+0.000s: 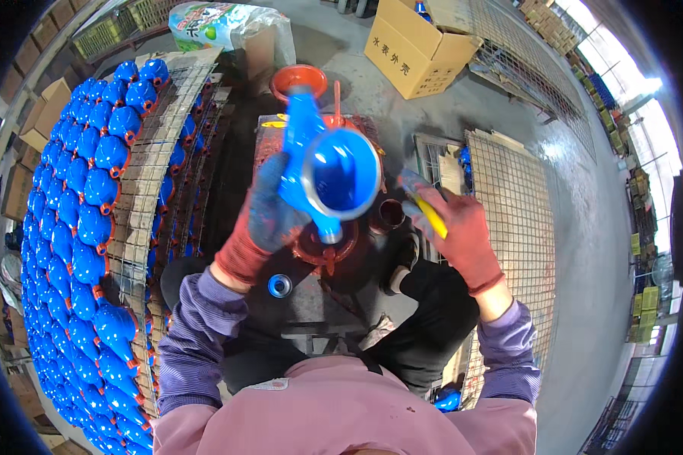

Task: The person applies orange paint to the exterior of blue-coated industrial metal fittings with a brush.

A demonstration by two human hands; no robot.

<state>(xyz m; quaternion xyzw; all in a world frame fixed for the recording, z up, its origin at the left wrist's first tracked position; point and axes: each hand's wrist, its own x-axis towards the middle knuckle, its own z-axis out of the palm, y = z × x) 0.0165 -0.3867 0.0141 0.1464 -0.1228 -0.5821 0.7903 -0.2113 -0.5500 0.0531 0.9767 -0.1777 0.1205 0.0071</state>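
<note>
My left hand [275, 208], in a red glove with a dark, paint-stained palm, is closed around a blue metal housing [300, 133]. The housing has a wide round mouth with a bare silver rim, turned up toward me, and a pipe stub at each end. My right hand [457, 227], gloved alike, is closed on a thin yellow-handled tool [431, 218]; its working end I cannot make out. A gap separates this hand from the housing. Under the housing's lower stub is a red-stained bowl [345, 246]. Beside it stands a small cup of dark red paint [389, 215].
Blue housings with red-painted ends [95, 189] cover a wire rack on the left. A red bowl [298, 78] stands beyond the stained work table [268, 140]. On the floor lies a blue ring-shaped part [279, 286]. Mesh racks [512, 227] and a cardboard box [413, 53] stand right and ahead.
</note>
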